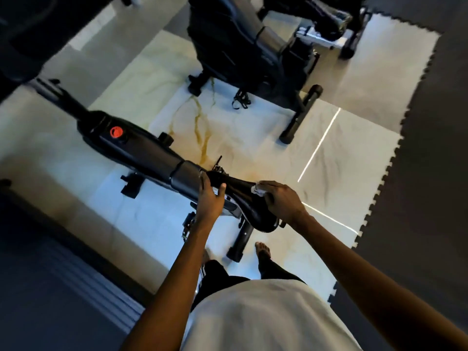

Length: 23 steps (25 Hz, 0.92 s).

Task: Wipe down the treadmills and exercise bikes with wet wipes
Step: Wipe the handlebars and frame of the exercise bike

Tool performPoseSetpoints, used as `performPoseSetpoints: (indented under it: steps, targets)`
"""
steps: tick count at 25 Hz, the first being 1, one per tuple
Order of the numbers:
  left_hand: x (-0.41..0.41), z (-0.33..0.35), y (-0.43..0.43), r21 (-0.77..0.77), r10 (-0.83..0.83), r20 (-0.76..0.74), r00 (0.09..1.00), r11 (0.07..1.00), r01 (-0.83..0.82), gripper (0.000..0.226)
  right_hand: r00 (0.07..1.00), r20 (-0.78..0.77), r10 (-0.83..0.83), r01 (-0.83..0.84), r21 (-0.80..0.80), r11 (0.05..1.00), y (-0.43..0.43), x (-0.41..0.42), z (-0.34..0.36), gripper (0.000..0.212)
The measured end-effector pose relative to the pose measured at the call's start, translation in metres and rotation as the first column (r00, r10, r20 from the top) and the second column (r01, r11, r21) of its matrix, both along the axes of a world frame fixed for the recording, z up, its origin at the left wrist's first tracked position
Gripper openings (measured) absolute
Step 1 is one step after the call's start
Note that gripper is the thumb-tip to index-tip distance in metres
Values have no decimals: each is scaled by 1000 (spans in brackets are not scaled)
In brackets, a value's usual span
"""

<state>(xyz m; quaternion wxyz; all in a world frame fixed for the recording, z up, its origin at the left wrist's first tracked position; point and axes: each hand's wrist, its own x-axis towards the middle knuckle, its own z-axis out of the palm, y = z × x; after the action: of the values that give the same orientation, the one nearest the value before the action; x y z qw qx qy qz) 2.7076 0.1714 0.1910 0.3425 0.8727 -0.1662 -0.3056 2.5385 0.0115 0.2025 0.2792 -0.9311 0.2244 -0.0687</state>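
Currently on the floor (253, 138) (pale veined tile, bright in the middle)

1. Exercise bike (141, 153), black, standing across the middle of the tiled area, with its frame running up and to the left away from the person. A red knob (116, 132) sits on top of the frame.
2. Saddle (240, 190), black, at the near end of that bike, directly below the camera.
3. Wet wipe (256, 190), white and crumpled, lying on the saddle's top surface towards its right edge.
4. Left hand (210, 198), closed around the narrow front of the saddle where it meets the frame, thumb on the near side.
5. Right hand (281, 201), fingers curled over the wet wipe and pressing it onto the saddle.
6. Second exercise bike (228, 41), black, upright at the far edge of the tiles, well apart from the first.
7. Foam mats (430, 122), dark, with jigsaw edges, bordering the right edge of the floor.
8. Bare foot (263, 250), planted on the tile just beside the near bike's rear base bar
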Motion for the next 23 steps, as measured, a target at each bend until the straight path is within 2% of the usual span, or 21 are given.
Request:
performPoseSetpoints:
  steps: [3,6,9,13,17,20,23]
  targets:
    - [-31,2,-2,2,96,-40,995,995,-96,85,995,44,89,-90,29,995,-5,7,0,34]
    - [-56,4,-6,28,95,-96,991,995,-93,65,983,52,175,-177,35,984,-25,-9,-8,35]
    - [-83,-1,-5,41,92,-120,989,995,-88,46,983,75,166,-168,14,986,-40,-37,-14,37]
    - [-114,-3,-6,-40,175,-138,975,982,-183,41,979,125,160,-172,93,981,-35,-31,-12,27]
    - [-138,-9,-3,-45,255,-192,948,962,-268,43,988,38,153,-156,118,981,-51,1,-9,25]
    - [-146,-16,-5,-35,359,-231,904,926,-377,49,934,75,349,-355,104,929,-73,-3,-12,15]
    - [-154,-18,-13,-19,472,-258,843,870,-493,47,851,56,523,-526,87,846,-97,-21,-20,18]
